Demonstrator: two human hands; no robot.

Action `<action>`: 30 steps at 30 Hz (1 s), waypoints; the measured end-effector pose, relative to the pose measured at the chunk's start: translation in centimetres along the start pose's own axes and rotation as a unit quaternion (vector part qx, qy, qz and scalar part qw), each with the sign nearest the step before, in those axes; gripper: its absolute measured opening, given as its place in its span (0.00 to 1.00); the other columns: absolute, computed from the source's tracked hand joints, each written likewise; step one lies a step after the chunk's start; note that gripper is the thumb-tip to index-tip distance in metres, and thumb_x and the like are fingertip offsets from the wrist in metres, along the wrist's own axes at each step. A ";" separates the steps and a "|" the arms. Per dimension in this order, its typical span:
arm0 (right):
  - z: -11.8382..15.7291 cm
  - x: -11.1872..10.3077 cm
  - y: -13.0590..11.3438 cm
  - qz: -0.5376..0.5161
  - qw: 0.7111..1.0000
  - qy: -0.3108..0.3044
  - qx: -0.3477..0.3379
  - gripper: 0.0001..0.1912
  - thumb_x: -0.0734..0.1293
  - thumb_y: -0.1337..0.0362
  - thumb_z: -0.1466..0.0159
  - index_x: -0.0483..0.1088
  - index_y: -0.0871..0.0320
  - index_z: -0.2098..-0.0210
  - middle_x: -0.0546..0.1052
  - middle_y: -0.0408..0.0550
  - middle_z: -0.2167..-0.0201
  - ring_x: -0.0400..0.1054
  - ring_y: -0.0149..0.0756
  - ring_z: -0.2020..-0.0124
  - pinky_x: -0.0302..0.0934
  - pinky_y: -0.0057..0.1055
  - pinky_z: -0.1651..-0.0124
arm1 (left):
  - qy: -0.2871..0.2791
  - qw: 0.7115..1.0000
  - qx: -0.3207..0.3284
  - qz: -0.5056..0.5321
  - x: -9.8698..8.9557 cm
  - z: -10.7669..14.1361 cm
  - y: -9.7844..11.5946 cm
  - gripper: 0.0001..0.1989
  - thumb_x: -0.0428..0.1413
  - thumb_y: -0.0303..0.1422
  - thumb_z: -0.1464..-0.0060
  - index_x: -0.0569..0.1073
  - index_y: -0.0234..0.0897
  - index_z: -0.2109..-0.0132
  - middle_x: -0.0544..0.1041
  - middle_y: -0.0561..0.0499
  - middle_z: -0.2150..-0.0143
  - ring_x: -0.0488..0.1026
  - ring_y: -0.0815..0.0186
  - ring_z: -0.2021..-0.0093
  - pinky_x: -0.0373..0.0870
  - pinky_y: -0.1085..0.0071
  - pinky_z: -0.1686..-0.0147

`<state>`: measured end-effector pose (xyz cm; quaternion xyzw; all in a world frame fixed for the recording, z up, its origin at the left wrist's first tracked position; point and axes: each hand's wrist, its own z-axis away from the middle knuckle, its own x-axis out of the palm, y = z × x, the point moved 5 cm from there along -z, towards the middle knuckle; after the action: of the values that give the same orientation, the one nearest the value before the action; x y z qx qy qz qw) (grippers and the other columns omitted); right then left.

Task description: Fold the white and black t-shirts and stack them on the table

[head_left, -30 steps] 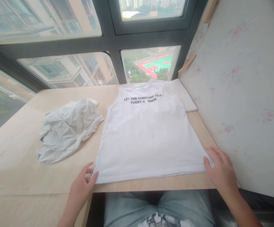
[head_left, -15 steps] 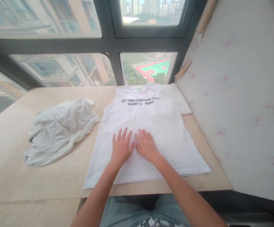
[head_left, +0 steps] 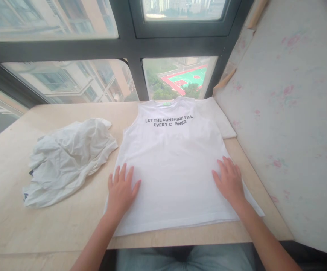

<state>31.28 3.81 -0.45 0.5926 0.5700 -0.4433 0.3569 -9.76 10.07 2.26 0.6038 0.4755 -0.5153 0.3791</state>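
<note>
A white sleeveless shirt [head_left: 171, 180] lies spread flat, its neckline toward the window and its hem near the table's front edge. Grey lettering runs across its chest. My left hand [head_left: 122, 190] rests on the shirt's left side, fingers stretched out and apart. Over at the right side edge, my right hand [head_left: 228, 178] lies open on the fabric with its thumb apart from the fingers. Neither hand holds anything.
A crumpled white garment [head_left: 70, 158] lies on the wooden table [head_left: 67, 229] to the left. Folded white cloth [head_left: 215, 116] sits partly under the shirt's upper right. A floral-papered wall [head_left: 301, 124] borders the right side; a dark window frame [head_left: 177, 48] stands behind.
My hands have moved apart, from the shirt's middle out to its left and right sides. The view has shifted slightly, while the crumpled garment stays in place.
</note>
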 end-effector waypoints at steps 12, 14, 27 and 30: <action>-19.0 7.4 -9.4 -0.042 0.978 -0.152 -0.134 0.28 0.53 0.55 0.29 0.59 0.58 0.34 0.54 0.55 0.30 0.47 0.51 0.30 0.43 0.53 0.32 | -0.057 0.994 0.061 0.064 4.6 -19.6 5.6 0.28 0.42 0.44 0.34 0.60 0.40 0.32 0.53 0.42 0.27 0.50 0.46 0.29 0.47 0.40 0.34; -20.1 7.9 -3.3 -0.021 0.987 -0.140 -0.075 0.28 0.53 0.55 0.29 0.60 0.61 0.35 0.55 0.57 0.31 0.49 0.52 0.31 0.45 0.52 0.32 | -0.052 0.997 0.025 0.059 4.9 -19.3 1.2 0.28 0.43 0.45 0.34 0.60 0.38 0.32 0.54 0.40 0.28 0.50 0.46 0.29 0.47 0.41 0.34; -18.6 7.4 8.2 -0.078 0.996 0.007 0.035 0.28 0.55 0.55 0.31 0.64 0.68 0.40 0.67 0.65 0.39 0.59 0.50 0.37 0.52 0.49 0.36 | -0.008 0.998 -0.002 0.061 4.2 -16.7 -6.0 0.23 0.45 0.38 0.34 0.64 0.30 0.37 0.61 0.35 0.33 0.56 0.52 0.32 0.52 0.54 0.34; -17.5 6.2 8.6 -0.121 0.989 0.042 0.071 0.27 0.54 0.57 0.32 0.66 0.68 0.41 0.71 0.63 0.42 0.64 0.47 0.41 0.56 0.43 0.37 | -0.006 0.998 0.000 0.065 4.1 -15.6 -6.2 0.23 0.44 0.37 0.35 0.65 0.30 0.38 0.63 0.36 0.34 0.58 0.53 0.33 0.53 0.55 0.34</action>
<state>41.57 21.50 -0.75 0.5609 0.6190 -0.4978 0.2335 -11.57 27.27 1.22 0.6307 0.4330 -0.4929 0.4145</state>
